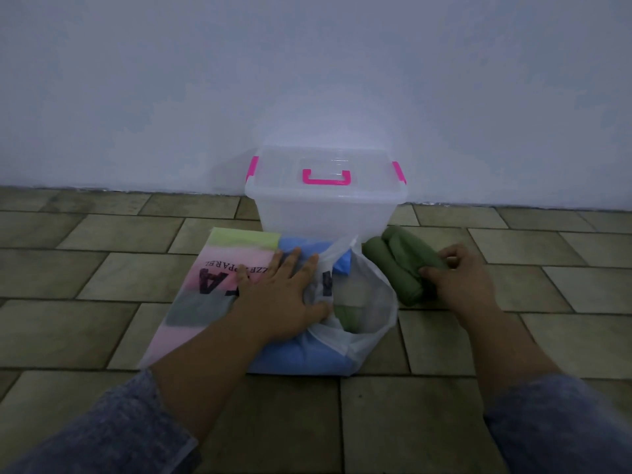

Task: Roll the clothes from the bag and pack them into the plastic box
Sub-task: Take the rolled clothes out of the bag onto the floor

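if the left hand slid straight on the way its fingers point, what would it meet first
The left hand lies flat on the translucent plastic bag, fingers pointing away and slightly right. Sliding on, it would cross the folded blue cloth, then probably meet the clear plastic box with pink latches, though depth is hard to judge.

box (325, 213) x1 | bag (239, 289) x1 | green rolls (400, 265) x2 | hands x2: L (284, 295), R (458, 278)
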